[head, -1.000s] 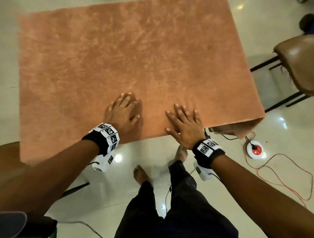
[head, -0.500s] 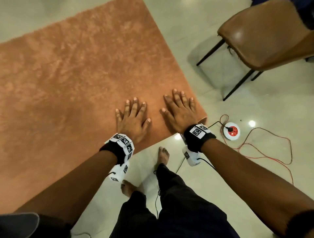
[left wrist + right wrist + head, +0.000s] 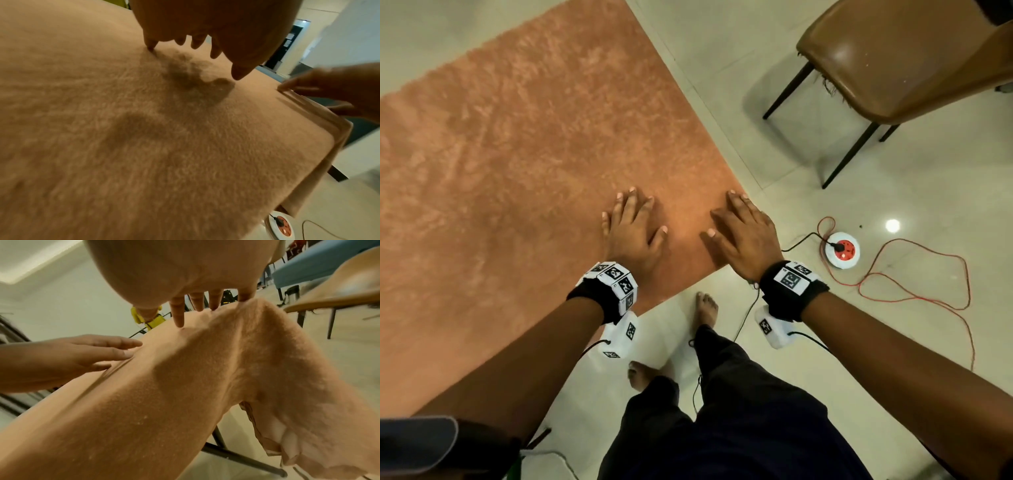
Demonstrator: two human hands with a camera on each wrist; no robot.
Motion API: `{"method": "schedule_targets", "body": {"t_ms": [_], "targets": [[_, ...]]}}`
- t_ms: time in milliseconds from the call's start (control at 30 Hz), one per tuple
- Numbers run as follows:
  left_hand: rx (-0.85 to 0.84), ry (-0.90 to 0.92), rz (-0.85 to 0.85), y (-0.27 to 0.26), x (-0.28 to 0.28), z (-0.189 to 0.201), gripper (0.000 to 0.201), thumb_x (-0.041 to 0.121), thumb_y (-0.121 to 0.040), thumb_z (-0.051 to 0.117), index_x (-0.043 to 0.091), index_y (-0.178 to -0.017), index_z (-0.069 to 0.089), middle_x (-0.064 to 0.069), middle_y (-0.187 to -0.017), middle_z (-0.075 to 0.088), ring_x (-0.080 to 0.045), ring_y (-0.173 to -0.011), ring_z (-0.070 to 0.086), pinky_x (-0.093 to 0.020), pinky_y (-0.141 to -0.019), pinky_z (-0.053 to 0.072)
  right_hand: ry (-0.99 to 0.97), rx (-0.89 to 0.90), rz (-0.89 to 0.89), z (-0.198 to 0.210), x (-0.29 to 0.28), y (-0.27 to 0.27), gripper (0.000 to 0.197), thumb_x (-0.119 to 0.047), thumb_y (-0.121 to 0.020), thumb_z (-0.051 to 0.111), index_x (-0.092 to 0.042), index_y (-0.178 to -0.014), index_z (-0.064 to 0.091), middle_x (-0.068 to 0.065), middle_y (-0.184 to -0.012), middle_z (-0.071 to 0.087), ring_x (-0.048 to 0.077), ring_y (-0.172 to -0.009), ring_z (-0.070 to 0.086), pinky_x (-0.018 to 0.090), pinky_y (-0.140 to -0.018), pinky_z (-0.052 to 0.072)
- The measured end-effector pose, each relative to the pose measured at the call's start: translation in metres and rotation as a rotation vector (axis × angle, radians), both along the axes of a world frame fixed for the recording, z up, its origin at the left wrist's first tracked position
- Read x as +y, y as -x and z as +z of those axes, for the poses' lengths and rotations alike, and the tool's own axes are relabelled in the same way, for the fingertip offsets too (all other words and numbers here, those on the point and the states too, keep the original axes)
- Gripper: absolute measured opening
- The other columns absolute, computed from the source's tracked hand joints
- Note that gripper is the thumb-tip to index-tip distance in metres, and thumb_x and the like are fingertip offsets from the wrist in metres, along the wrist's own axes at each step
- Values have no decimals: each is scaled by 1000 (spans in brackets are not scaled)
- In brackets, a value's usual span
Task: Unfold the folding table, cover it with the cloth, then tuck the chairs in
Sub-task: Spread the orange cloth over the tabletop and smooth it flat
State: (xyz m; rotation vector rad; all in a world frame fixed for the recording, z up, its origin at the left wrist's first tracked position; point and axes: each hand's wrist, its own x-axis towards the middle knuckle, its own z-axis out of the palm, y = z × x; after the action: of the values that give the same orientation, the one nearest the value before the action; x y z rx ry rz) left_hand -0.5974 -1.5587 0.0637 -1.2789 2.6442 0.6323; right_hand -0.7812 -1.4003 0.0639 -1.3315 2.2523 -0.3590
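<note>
A fuzzy orange-brown cloth (image 3: 524,178) covers the folding table, whose top is hidden under it. My left hand (image 3: 633,226) lies flat on the cloth near the table's near right corner, fingers straight and spread. My right hand (image 3: 743,229) presses flat on the cloth at that corner's right edge. In the right wrist view the cloth (image 3: 236,369) hangs down over the corner, with my right fingers (image 3: 179,313) touching the top. The left wrist view shows the cloth (image 3: 144,129) and my left fingers (image 3: 197,42) just over it. A brown leather chair (image 3: 904,58) stands off to the upper right, apart from the table.
A white and red power socket (image 3: 841,249) with a black plug lies on the tiled floor right of the table, its red cable (image 3: 928,281) looping further right. My bare feet (image 3: 705,308) stand at the table's near edge. Black table legs (image 3: 236,456) show under the cloth.
Both hands have slid rightward along the cloth to the table's near right corner. My view has turned right, so the brown chair now shows larger.
</note>
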Motion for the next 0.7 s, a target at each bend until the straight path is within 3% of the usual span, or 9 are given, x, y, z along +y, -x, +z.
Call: {"method": "schedule_targets", "body": {"t_ms": [100, 267, 367, 467, 567, 700], "targets": [[-4, -6, -14, -6, 13, 0, 67, 49, -89, 39, 24, -151, 35, -4, -165, 14, -27, -152, 6, -53, -120, 2, -44, 45, 30, -2, 7, 0, 57, -58, -98, 46, -37, -150, 39, -2, -170, 9, 22, -156, 9, 57, -119, 23], [38, -14, -146, -22, 45, 5, 55, 40, -88, 50, 29, -143, 47, -4, -159, 30, -29, -146, 26, -51, -118, 17, -141, 102, -70, 10, 19, -9, 61, -62, -95, 46, -40, -151, 34, -5, -169, 10, 25, -152, 18, 57, -109, 32], [69, -28, -203, -40, 61, 14, 45, 39, -87, 48, 30, -130, 58, 2, -141, 50, -25, -124, 48, -43, -102, 38, -219, 150, -120, 26, 18, -21, 60, -62, -92, 51, -36, -145, 41, -2, -163, 25, 31, -144, 29, 58, -105, 33], [237, -159, -175, -73, 71, 20, 36, 33, -87, 48, 21, -114, 69, 0, -113, 64, -24, -101, 61, -35, -88, 50, -207, 135, -124, 37, 10, -38, 56, -68, -87, 48, -31, -128, 58, 0, -142, 50, 30, -130, 45, 56, -104, 41], [344, -161, -77, -138, 76, 25, 25, 19, -87, 57, 12, -105, 72, -2, -99, 69, -22, -88, 64, -23, -77, 44, -178, 52, -66, 43, -9, -86, 52, -66, -87, 48, -29, -120, 65, -1, -121, 63, 25, -112, 57, 45, -96, 49], [390, -136, 109, -251, 85, 27, 19, 8, -85, 62, 9, -100, 73, -4, -88, 70, -22, -77, 63, -15, -67, 33, -169, -12, 107, 55, -33, -190, 42, -55, -93, 56, -24, -119, 66, -1, -113, 70, 21, -103, 64, 32, -84, 50]]}}
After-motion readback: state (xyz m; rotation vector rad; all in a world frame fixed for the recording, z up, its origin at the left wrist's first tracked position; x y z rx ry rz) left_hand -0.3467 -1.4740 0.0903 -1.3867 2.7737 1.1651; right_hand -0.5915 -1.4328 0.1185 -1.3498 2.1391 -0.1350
